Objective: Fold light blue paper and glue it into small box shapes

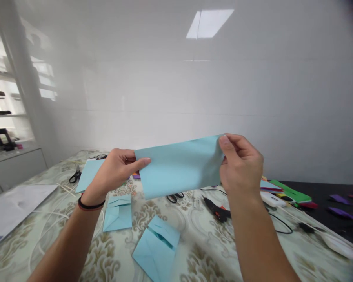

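A light blue sheet of paper is stretched between my two hands, raised above the table. My left hand pinches its left edge, thumb on the near face. At the upper right corner my right hand grips it, also with the thumb in front. Below lie two folded blue paper pieces, one by my left wrist and a larger one nearer to me. Another blue sheet lies behind my left forearm. Scissors with dark handles are partly hidden under the held paper.
A glue gun lies beside my right forearm, with a black cable. Black-handled scissors and a white sheet are on the left. Coloured papers and a power strip lie on the right. A white wall stands behind the patterned tablecloth.
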Tool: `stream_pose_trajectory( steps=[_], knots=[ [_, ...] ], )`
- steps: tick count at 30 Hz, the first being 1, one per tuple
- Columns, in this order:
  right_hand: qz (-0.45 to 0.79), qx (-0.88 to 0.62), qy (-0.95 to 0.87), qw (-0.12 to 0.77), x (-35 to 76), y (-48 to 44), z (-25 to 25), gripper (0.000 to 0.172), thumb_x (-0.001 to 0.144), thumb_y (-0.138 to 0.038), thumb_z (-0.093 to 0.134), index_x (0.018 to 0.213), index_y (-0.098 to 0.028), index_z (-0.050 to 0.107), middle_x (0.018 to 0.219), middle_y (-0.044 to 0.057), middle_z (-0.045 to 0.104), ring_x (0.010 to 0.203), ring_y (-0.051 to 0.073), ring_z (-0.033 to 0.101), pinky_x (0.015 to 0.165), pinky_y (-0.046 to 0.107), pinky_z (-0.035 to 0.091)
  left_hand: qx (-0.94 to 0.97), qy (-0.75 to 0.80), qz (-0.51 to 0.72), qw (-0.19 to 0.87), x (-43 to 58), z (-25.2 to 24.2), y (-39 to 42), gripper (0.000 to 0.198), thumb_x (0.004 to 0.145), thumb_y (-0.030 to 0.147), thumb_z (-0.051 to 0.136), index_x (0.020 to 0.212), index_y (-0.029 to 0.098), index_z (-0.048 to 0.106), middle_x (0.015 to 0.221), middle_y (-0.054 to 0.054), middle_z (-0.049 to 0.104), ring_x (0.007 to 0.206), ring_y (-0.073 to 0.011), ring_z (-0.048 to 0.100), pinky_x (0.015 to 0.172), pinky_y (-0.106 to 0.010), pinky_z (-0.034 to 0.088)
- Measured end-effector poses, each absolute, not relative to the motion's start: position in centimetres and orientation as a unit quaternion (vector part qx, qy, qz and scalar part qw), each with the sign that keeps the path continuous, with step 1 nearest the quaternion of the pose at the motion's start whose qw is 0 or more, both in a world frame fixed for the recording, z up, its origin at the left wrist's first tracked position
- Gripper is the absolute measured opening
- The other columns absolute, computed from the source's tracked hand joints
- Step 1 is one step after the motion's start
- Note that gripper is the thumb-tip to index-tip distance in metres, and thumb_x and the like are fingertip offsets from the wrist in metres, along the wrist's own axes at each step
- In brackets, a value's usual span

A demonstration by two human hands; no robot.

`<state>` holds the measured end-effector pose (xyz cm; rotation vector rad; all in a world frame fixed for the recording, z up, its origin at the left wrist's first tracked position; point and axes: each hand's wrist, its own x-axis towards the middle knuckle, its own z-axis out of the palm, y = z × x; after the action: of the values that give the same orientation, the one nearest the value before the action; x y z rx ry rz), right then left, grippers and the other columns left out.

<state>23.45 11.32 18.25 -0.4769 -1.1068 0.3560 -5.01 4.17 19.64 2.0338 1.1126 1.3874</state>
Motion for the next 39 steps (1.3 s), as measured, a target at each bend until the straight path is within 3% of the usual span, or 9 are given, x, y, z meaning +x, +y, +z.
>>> stream_pose_trajectory(
  steps=[9, 12, 14, 15, 20, 25, 29, 34, 39],
  knots=[
    [0.152, -0.231, -0.522, 0.807, 23.4, 11.1, 18.3, 0.025, 0.083, -0.047, 0.082, 0.088, -0.024, 0.075, 0.082, 0.0, 0.065, 0.074, 0.017, 0.058, 0.069, 0.032, 0.047, 0.741, 0.392, 0.502, 0.214, -4.9, 19.6, 3.7, 0.043, 0.09, 0.046, 0.076, 0.063, 0.015, 0.062, 0.056, 0.003, 0.048, 0.055, -0.0101, 0.046, 0.049, -0.022, 0.034],
    [0.153, -0.238, -0.533, 0.797, 23.3, 11.0, 18.2, 0.023, 0.084, -0.046, 0.082, 0.088, -0.024, 0.076, 0.081, 0.0, 0.066, 0.074, 0.017, 0.058, 0.068, 0.031, 0.046, 0.753, 0.359, 0.511, 0.205, -5.1, 19.5, 3.8, 0.026, 0.092, 0.042, 0.076, 0.103, 0.019, 0.079, 0.065, 0.001, 0.061, 0.055, -0.011, 0.049, 0.048, -0.023, 0.037],
    [0.159, -0.249, -0.547, 0.783, 23.2, 10.8, 18.1, 0.021, 0.086, -0.045, 0.081, 0.089, -0.024, 0.076, 0.081, 0.0, 0.068, 0.074, 0.016, 0.057, 0.067, 0.03, 0.045, 0.763, 0.34, 0.519, 0.183, -5.1, 19.4, 3.9, 0.044, 0.093, 0.04, 0.077, 0.134, 0.025, 0.071, 0.079, -0.002, 0.072, 0.056, -0.0113, 0.051, 0.048, -0.023, 0.039],
    [0.163, -0.255, -0.555, 0.775, 23.2, 10.8, 18.0, 0.02, 0.087, -0.045, 0.08, 0.089, -0.025, 0.077, 0.081, -0.001, 0.068, 0.074, 0.015, 0.057, 0.067, 0.03, 0.045, 0.77, 0.336, 0.517, 0.168, -5.1, 19.4, 3.9, 0.049, 0.093, 0.039, 0.076, 0.14, 0.027, 0.068, 0.086, -0.004, 0.075, 0.057, -0.0115, 0.053, 0.048, -0.023, 0.04],
    [0.177, -0.273, -0.604, 0.728, 22.8, 10.5, 17.8, 0.02, 0.09, -0.044, 0.077, 0.089, -0.025, 0.076, 0.077, -0.001, 0.067, 0.07, 0.015, 0.054, 0.061, 0.027, 0.041, 0.804, 0.341, 0.474, 0.114, -4.8, 19.4, 4.1, 0.041, 0.097, 0.038, 0.071, 0.137, 0.031, 0.071, 0.1, -0.004, 0.081, 0.065, -0.012, 0.058, 0.054, -0.023, 0.045],
    [0.169, -0.273, -0.617, 0.718, 22.6, 10.2, 18.0, 0.019, 0.092, -0.043, 0.075, 0.087, -0.024, 0.076, 0.075, -0.001, 0.067, 0.068, 0.014, 0.052, 0.06, 0.026, 0.041, 0.826, 0.33, 0.448, 0.091, -5.0, 19.3, 4.6, 0.035, 0.1, 0.037, 0.068, 0.135, 0.035, 0.073, 0.133, -0.004, 0.076, 0.097, -0.0194, 0.072, 0.076, -0.027, 0.056],
    [0.176, -0.277, -0.619, 0.714, 22.7, 10.0, 18.1, 0.021, 0.091, -0.044, 0.075, 0.087, -0.024, 0.075, 0.076, -0.001, 0.067, 0.069, 0.015, 0.054, 0.062, 0.027, 0.042, 0.835, 0.342, 0.423, 0.077, -5.2, 19.4, 4.7, 0.034, 0.102, 0.037, 0.065, 0.134, 0.032, 0.074, 0.132, -0.005, 0.076, 0.091, -0.0193, 0.073, 0.069, -0.027, 0.054],
    [0.175, -0.296, -0.62, 0.705, 22.9, 9.9, 18.1, 0.024, 0.091, -0.047, 0.075, 0.086, -0.023, 0.075, 0.074, -0.001, 0.066, 0.068, 0.016, 0.054, 0.062, 0.027, 0.042, 0.842, 0.359, 0.397, 0.062, -5.2, 19.5, 4.3, 0.034, 0.104, 0.033, 0.061, 0.137, 0.033, 0.071, 0.123, -0.004, 0.08, 0.073, -0.0132, 0.067, 0.059, -0.024, 0.049],
    [0.165, -0.308, -0.63, 0.693, 22.9, 9.4, 18.3, 0.022, 0.091, -0.044, 0.073, 0.086, -0.023, 0.074, 0.074, -0.001, 0.066, 0.068, 0.016, 0.055, 0.062, 0.028, 0.044, 0.857, 0.349, 0.374, 0.067, -5.1, 19.4, 4.5, 0.043, 0.105, 0.028, 0.058, 0.148, 0.037, 0.061, 0.14, -0.003, 0.072, 0.095, -0.0179, 0.073, 0.076, -0.027, 0.057]
  ],
)
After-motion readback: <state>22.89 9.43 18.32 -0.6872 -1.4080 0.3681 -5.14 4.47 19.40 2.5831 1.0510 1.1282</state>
